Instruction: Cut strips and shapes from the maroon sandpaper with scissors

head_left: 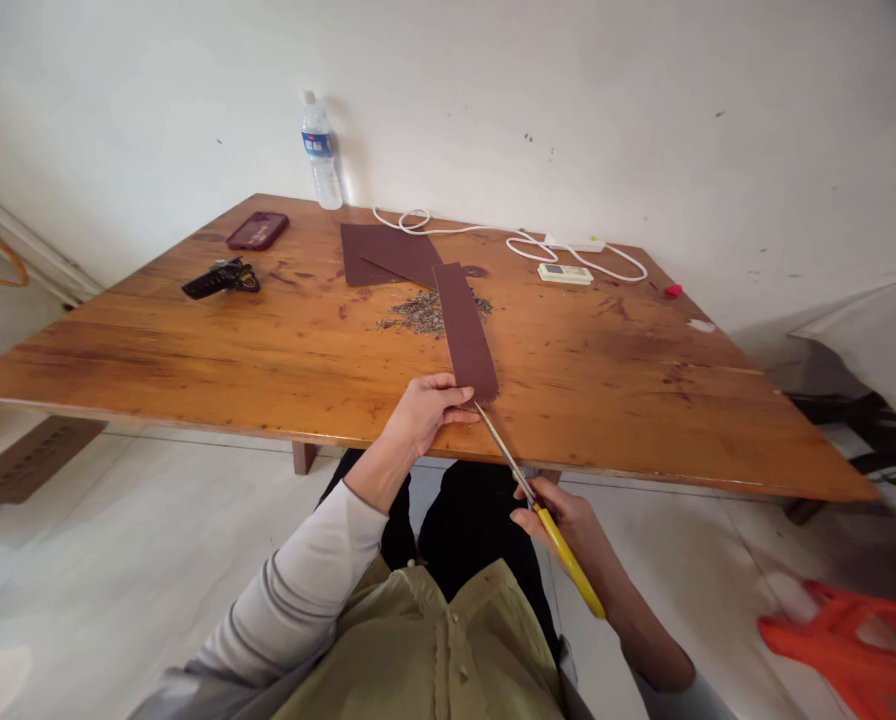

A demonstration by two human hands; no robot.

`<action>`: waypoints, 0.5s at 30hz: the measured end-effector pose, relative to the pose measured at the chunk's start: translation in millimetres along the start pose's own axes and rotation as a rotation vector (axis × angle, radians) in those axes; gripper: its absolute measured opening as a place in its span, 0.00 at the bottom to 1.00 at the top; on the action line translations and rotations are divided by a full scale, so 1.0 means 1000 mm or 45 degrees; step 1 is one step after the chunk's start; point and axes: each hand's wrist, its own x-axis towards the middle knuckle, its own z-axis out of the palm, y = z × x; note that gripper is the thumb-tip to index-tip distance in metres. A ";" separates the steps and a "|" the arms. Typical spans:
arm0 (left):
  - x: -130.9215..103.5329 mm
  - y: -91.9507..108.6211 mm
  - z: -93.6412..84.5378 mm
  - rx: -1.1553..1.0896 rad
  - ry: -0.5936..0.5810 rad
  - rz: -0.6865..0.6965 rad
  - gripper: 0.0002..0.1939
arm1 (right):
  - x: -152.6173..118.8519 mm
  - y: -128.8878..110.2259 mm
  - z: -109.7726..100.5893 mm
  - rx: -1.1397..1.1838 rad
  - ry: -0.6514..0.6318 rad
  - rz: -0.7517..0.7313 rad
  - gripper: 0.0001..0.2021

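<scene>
Maroon strip [464, 325] slants toward the front edge of the surface [620, 390], its near end pinched by the fingers of the left hand [424, 412]; the right hand [568, 518] grips yellow-handled scissors [544, 520], tips at that end. Trimming seems in hand; another snip calls for a steady pinch.

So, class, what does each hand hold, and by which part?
Left hand: brown strip, by its near end. Right hand: the scissors, by their yellow handle.

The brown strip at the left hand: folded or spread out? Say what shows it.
Spread out: the brown strip extends lengthwise from the left hand, with no fold showing.
</scene>
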 end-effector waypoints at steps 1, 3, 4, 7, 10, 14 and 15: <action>0.000 0.000 0.000 -0.001 0.007 -0.003 0.09 | 0.000 0.000 0.001 0.006 0.004 -0.006 0.15; -0.001 0.001 0.001 -0.010 0.030 -0.004 0.09 | 0.000 0.001 0.003 0.027 0.004 0.001 0.14; -0.002 0.001 0.002 -0.015 0.041 -0.002 0.09 | -0.001 0.002 0.005 0.051 -0.002 0.016 0.14; -0.003 0.002 0.004 -0.021 0.063 0.009 0.08 | -0.005 0.005 0.014 0.246 -0.084 0.100 0.16; -0.004 0.002 0.006 -0.021 0.077 0.025 0.06 | -0.010 0.009 0.026 0.504 -0.206 0.145 0.24; -0.005 0.002 0.007 -0.046 0.089 0.044 0.07 | -0.013 0.005 0.035 0.577 -0.246 0.114 0.27; -0.005 0.002 0.007 -0.052 0.094 0.045 0.07 | -0.014 0.002 0.036 0.566 -0.239 0.116 0.27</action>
